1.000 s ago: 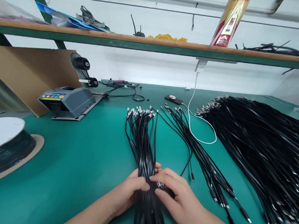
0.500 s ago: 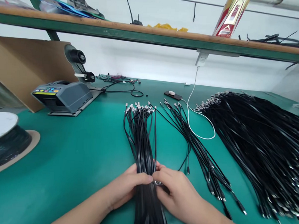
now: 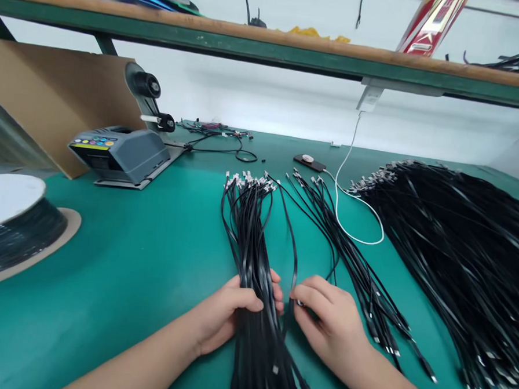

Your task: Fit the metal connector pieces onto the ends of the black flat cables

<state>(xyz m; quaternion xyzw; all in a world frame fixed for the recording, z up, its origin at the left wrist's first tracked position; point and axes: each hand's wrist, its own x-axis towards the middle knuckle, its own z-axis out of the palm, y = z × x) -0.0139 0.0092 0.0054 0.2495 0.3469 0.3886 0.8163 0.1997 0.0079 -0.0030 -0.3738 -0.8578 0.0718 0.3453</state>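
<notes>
My left hand (image 3: 231,312) is wrapped round a thick bundle of black cables (image 3: 254,252), its thumb on top and fingertips showing at the right side. Pale connectors form the bundle's far end, and the near ends run down out of view. Just right of the bundle, my right hand (image 3: 329,320) pinches a single black cable (image 3: 293,260) between thumb and forefinger, apart from the rest. A smaller group of black cables (image 3: 356,257) lies on the green table (image 3: 152,258) to the right of my right hand.
A large pile of black cables (image 3: 448,239) covers the right side. A grey tape machine (image 3: 122,152) and a spool (image 3: 18,234) stand at the left. Behind the cables lie a dark device (image 3: 315,165) and a white cord (image 3: 337,204). A shelf (image 3: 250,40) spans above.
My right hand has moved right, away from the bundle, drawing one cable out to the side. My left hand still holds the bundle. The view has shifted slightly.
</notes>
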